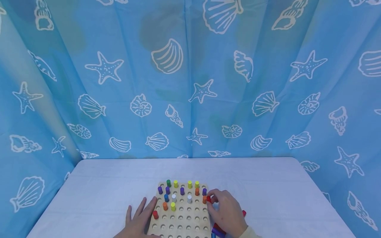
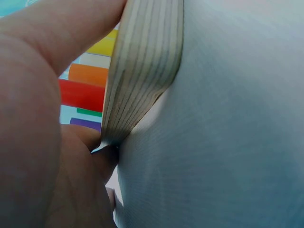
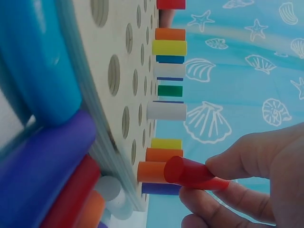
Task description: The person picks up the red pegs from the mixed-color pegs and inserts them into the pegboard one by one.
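Observation:
A wooden pegboard [image 1: 184, 222] lies on the table, its far part dotted with upright colored pegs. My left hand [image 1: 137, 220] rests along the board's left edge, fingers spread and fairly straight; its layered side [image 2: 142, 71] shows close up in the left wrist view. Thumb and fingers of my right hand [image 1: 227, 213] pinch a red peg [image 3: 187, 172] at the board's right edge, beside an orange peg [image 1: 204, 199] standing in a hole. The red peg is tilted outside its holes, and more red shows just under it between the fingers.
Loose pegs lie right of the board, partly under the right hand: a purple peg [image 3: 45, 166], a blue peg [image 3: 40, 61], a white peg [image 3: 114, 194] and red ones. The white table [image 1: 104, 185] backs onto a blue shell-patterned curtain [image 1: 178, 86].

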A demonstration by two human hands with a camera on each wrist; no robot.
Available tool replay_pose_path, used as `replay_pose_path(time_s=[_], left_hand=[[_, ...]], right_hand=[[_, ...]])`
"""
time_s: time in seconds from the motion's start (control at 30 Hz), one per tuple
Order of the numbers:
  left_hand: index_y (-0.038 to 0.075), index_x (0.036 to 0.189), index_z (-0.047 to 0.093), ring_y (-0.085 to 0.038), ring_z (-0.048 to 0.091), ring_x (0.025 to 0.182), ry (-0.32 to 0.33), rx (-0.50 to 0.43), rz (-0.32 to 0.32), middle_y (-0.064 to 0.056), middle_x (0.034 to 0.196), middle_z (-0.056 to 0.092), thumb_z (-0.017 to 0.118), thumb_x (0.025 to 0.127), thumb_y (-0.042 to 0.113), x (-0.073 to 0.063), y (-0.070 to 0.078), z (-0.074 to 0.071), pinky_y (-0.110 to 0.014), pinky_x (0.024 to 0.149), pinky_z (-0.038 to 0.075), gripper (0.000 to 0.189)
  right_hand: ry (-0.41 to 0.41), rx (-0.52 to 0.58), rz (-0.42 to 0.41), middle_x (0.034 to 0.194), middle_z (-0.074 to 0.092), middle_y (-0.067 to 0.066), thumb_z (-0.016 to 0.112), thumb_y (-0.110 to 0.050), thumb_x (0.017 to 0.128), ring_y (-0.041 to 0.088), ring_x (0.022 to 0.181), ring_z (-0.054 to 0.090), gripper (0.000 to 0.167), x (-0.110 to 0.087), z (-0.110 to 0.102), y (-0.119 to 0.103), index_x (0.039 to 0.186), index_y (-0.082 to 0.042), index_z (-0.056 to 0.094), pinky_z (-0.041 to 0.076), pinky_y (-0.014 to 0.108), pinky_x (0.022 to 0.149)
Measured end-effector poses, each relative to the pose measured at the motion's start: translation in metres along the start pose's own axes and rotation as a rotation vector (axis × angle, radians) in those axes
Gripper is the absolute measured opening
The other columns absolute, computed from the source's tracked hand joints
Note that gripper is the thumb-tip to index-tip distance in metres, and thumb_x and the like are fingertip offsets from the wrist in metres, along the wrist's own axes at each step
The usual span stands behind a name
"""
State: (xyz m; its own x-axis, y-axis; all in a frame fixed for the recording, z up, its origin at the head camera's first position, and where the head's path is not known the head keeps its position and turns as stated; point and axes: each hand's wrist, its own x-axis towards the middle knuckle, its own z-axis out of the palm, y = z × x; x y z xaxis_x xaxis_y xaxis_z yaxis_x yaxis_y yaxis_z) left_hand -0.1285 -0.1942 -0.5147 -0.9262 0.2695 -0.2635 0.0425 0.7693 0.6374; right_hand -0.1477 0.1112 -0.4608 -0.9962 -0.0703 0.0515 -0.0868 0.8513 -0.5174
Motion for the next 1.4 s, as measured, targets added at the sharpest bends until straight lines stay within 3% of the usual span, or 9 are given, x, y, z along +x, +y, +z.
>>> replay_pose_path(time_s=[0.43,1.0,1.2,1.4], left_hand=[[0.012,0.161,0.023,-0.045,0.003,0.152,-0.02,0.001,-0.075,-0.01,0.163,0.03,0.074,0.07,0.076,0.0,0.005,0.001,-0.077,0.107,-0.018,0.123],[0.012,0.161,0.024,-0.045,0.004,0.152,-0.02,-0.004,-0.065,-0.011,0.163,0.032,0.074,0.073,0.072,-0.001,0.006,0.001,-0.076,0.107,-0.019,0.118],[0.013,0.161,0.022,-0.045,0.002,0.152,-0.026,-0.019,-0.06,-0.011,0.163,0.03,0.073,0.076,0.071,-0.002,0.005,0.001,-0.076,0.107,-0.02,0.115],[0.013,0.161,0.022,-0.045,0.003,0.152,-0.026,-0.006,-0.066,-0.011,0.163,0.031,0.074,0.073,0.073,-0.001,0.004,0.001,-0.076,0.106,-0.02,0.118]], right_hand=[[-0.026,0.049,-0.067,0.081,0.062,-0.011,0.077,-0.022,0.087,0.008,0.076,0.053,0.02,-0.004,0.002,-0.009,0.105,-0.018,0.069,0.048,0.026,0.063],[-0.054,0.088,-0.131,0.085,0.061,-0.012,0.078,-0.021,0.085,0.007,0.079,0.053,0.02,-0.006,0.009,-0.021,0.103,-0.02,0.069,0.052,0.026,0.067],[-0.073,0.107,-0.106,0.086,0.06,-0.012,0.081,-0.023,0.082,0.007,0.078,0.052,0.025,-0.007,0.014,-0.027,0.103,-0.021,0.068,0.053,0.026,0.068],[-0.072,0.113,-0.121,0.085,0.061,-0.013,0.079,-0.022,0.086,0.008,0.08,0.055,0.019,-0.008,0.016,-0.037,0.101,-0.021,0.069,0.052,0.028,0.068]])
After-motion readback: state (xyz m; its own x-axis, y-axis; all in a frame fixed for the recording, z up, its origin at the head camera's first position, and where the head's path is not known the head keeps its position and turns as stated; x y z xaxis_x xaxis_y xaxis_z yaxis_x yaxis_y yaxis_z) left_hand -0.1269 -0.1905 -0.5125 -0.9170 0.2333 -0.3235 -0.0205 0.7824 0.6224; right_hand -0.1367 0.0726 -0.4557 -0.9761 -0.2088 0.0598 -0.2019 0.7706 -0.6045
